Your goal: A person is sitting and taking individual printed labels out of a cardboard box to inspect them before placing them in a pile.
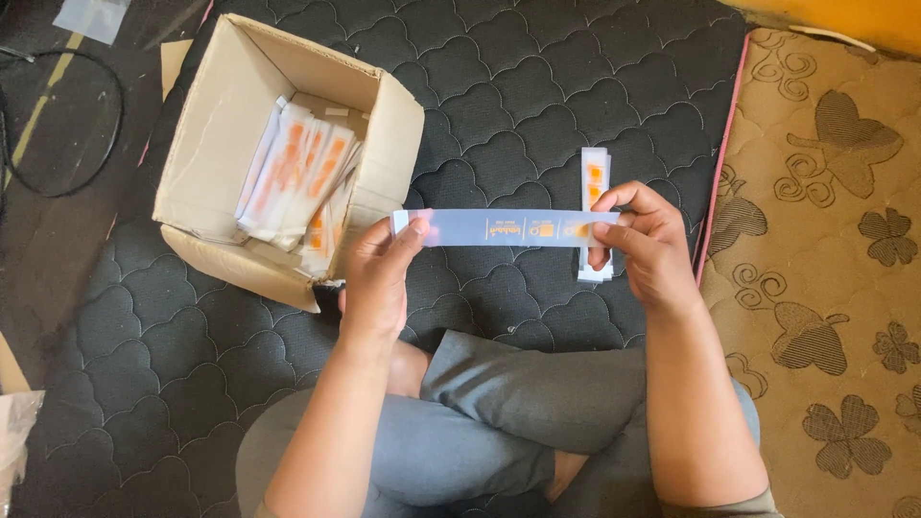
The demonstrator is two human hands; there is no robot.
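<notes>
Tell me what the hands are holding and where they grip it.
Both hands hold one long flat pale-blue packet level between them: the left hand pinches its left end, the right hand its right end.

Pale blue strip [504,228] (orange marks); black quilted mat [537,86]; tan flowered rug [825,240].
</notes>
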